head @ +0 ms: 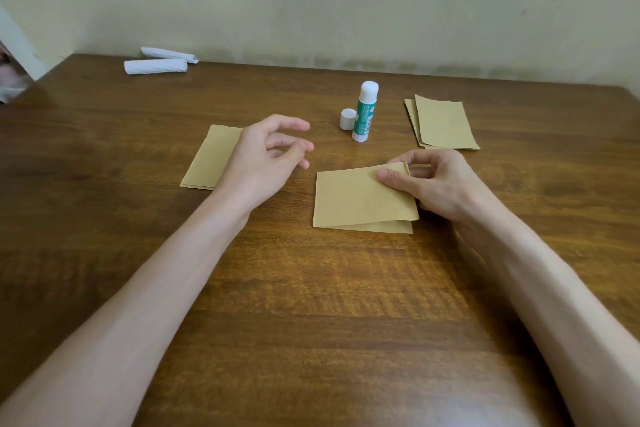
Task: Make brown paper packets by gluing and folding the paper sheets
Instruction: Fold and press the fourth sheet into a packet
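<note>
Pinching folded brown sheet (360,198), right hand (433,184).

Left hand (266,156): fingers loosely curled, empty. Right hand (436,184): thumb and fingers pinching folded paper sheet (356,198) corner. Forearms bare, extended.
</note>
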### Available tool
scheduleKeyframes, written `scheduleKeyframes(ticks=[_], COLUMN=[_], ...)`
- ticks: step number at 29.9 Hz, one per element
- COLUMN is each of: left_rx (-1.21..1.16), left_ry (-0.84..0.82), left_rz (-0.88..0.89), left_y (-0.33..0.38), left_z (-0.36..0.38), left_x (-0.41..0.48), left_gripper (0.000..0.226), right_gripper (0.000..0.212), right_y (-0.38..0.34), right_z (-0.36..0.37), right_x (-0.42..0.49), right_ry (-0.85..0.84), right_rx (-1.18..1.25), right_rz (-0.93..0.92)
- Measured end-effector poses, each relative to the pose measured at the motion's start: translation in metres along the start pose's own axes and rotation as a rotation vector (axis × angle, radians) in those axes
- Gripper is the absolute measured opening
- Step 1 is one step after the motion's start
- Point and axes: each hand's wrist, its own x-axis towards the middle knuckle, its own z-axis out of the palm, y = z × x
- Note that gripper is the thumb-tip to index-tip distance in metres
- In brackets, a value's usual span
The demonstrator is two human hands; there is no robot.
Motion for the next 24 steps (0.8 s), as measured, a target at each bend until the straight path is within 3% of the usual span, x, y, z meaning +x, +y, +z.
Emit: scheduleKeyframes(ticks=[18, 24], left_rx=[0.013, 0.291], left_ry=[-0.037, 0.003], left_rz=[0.017, 0.152], left_y=[-0.0025, -0.0079], left_z=[0.0005, 0.0036], left_x=[0.0008, 0.0037], left_gripper=[0.022, 0.033], right_gripper=[0.021, 0.019], right_y=[0.0004, 0.001], right_z=[0.0007, 0.0007], right_x=[-0.0008, -0.0004], right_ry=[0.005, 0.01], right_rx=[-0.001, -0.023], right_rz=[0.0, -0.001])
